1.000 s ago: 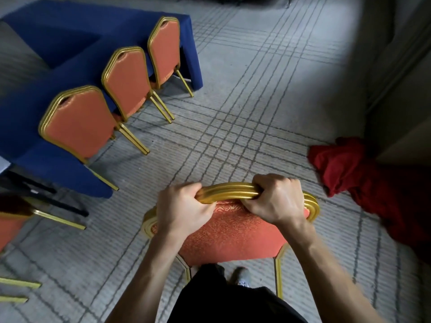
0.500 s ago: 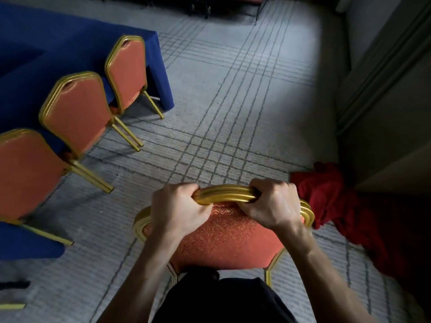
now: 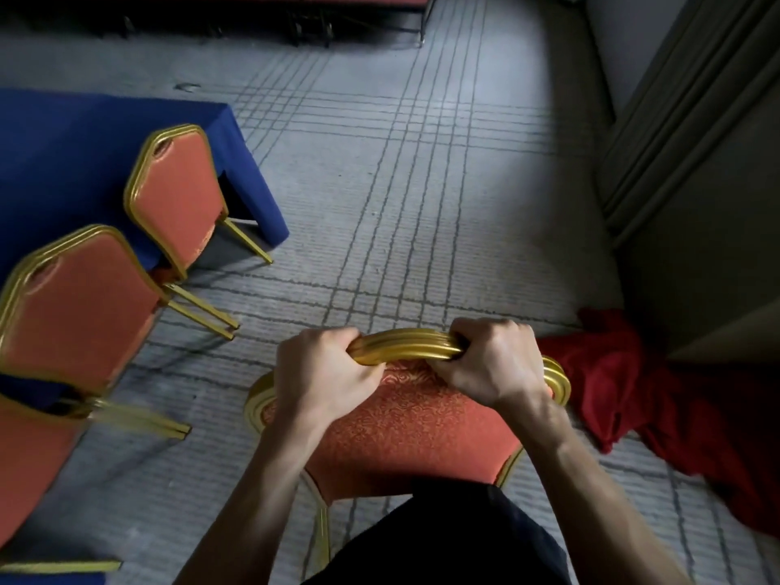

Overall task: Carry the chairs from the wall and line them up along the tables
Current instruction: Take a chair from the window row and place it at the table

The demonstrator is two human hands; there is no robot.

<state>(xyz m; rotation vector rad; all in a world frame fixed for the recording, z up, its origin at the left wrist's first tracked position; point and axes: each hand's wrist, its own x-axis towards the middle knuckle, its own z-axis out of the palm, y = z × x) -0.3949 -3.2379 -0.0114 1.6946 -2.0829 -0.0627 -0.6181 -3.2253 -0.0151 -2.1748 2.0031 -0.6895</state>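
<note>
My left hand (image 3: 325, 373) and right hand (image 3: 489, 365) are both wrapped tight round the gold top rail (image 3: 405, 346) of the chair (image 3: 405, 432) at my legs, mid-carry I judge, and next it needs setting down beyond the lined-up chair (image 3: 177, 192) at the blue table (image 3: 63, 154)'s corner.

I'm looking into a banquet or function hall. Gold-framed banquet chairs (image 3: 177, 196) with orange-red padded backs stand along a blue-draped bench (image 3: 63, 154) at the left of the frame. Grey carpet (image 3: 422, 204) with a grid pattern covers the floor, and a heap of red cloth (image 3: 658, 399) lies by the wall (image 3: 696, 204) at lower right.
</note>
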